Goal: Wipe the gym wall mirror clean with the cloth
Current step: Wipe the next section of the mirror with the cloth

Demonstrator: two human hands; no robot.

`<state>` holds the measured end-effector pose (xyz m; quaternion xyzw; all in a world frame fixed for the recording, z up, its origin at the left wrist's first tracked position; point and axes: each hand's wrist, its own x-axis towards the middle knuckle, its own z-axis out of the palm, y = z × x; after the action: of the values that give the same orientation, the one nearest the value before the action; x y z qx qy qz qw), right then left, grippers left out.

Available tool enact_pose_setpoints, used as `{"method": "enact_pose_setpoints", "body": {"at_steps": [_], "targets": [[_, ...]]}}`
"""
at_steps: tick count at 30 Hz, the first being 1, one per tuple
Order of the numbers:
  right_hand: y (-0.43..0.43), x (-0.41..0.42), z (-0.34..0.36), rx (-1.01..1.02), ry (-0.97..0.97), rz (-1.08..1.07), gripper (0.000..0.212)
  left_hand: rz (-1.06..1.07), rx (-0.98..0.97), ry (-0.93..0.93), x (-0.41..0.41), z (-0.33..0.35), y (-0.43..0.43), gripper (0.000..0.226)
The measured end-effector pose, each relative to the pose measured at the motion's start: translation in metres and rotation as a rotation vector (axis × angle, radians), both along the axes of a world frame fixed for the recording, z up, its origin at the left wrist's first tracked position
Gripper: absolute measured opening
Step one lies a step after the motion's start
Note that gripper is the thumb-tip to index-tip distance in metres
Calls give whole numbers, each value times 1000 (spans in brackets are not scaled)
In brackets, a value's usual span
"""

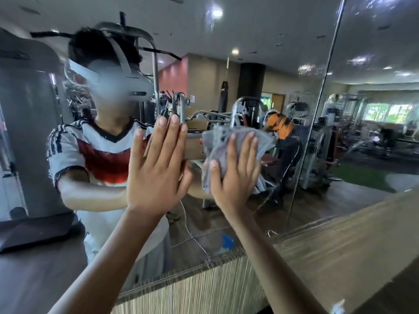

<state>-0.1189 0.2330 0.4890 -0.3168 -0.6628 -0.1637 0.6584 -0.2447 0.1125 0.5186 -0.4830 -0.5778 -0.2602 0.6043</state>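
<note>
**Gym wall mirror [260, 30], large frameless glass – wipe entry**

Mounted above pale striped wood-grain wall panel [204, 288]. Crumpled grey cloth [217, 141] is pressed to glass, approx. mid-frame, under R hand [235, 175], fingers straight and spread. L hand [156, 173] is laid flat on glass just beside, nothing held. Hands are kept apart. Gym machines are reflected.

Pale striped wall panel [204, 288], grey weight machine [247, 114], black punching bag [223, 98], dark pillar [251, 80], round ceiling light [235, 51], bright window [385, 112], blue-capped bottle [226, 242]
</note>
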Motion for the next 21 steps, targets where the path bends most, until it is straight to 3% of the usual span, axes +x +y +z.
{"method": "enact_pose_setpoints", "body": {"at_steps": [4,6,8,11,13,17,21], "targets": [[5,12,-72,170,-235,62,52,-19,-5,-13,-2,-1,-1,64],[22,32,-103,89,-219,30,55,-16,2,-15,-1,0,-1,63],[37,46,-104,-110,-32,15,59,6,9,-12,2,0,0,63],[39,37,-44,-396,448,74,62,23,8,-9,3,0,1,64],[28,20,-3,-433,561,85,65,9,7,-16,3,-1,-1,63],[4,-3,-7,-161,281,36,56,-50,28,-9,2,0,-1,61],[26,31,-100,161,-237,42,54,-78,25,-66,-1,-38,-8,62]]}}
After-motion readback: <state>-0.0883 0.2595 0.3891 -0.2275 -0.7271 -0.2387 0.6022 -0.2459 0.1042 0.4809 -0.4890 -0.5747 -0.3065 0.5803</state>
